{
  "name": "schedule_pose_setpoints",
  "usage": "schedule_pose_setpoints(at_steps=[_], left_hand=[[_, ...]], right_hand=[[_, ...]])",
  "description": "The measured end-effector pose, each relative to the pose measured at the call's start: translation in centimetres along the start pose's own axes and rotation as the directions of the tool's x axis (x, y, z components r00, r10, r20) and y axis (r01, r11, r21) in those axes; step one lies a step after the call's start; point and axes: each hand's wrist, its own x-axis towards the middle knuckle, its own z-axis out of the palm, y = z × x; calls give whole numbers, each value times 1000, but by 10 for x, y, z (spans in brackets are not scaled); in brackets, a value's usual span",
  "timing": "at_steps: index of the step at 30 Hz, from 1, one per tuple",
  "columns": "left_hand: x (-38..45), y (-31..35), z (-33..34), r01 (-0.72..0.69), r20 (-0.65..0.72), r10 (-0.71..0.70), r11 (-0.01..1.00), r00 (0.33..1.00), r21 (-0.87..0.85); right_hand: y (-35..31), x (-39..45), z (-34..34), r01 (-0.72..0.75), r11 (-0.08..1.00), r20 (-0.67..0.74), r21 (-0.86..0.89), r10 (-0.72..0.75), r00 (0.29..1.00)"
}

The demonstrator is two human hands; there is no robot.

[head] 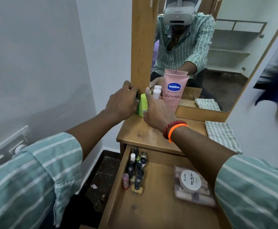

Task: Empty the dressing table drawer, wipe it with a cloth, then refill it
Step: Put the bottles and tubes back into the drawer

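Dressing table top (145, 134) is carrying a green bottle (143, 104), white-capped bottle (156, 95) and pink Vaseline tube (173, 91) at the mirror, with a folded striped cloth (221, 136) lying at its right end.

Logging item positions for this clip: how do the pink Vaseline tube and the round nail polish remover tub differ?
The pink Vaseline tube stands upright on the tabletop against the mirror; the white tub lies in the open drawer on a clear packet. The tube is tall and flattened, the tub low and round. Neither is touched by the hands.
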Motion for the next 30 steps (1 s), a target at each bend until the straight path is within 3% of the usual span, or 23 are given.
schedule_pose_setpoints(at_steps=[5, 13, 18, 25, 30], left_hand=[[4, -8, 17, -12, -20, 12, 1000, 1000, 19], [-2, -18, 14, -76, -67, 69, 992, 995, -104], [-7, -17, 11, -63, 1, 63, 996, 998, -70], [-30, -14, 3, -127, 53, 122, 987, 991, 102], [-59, -4, -38, -194, 129, 182, 978, 975, 82]], right_hand=[[5, 4, 11, 41, 999, -27, -27, -42, 999], [-9, -7, 10, 74, 992, -259, 102, -46, 965], [-12, -15, 6, 134, 982, -231, 132, -101, 968], [-14, -45, -13, 131, 979, -202, 158, -97, 975], [-18, -80, -32, 113, 972, -184, 208, -75, 980]])
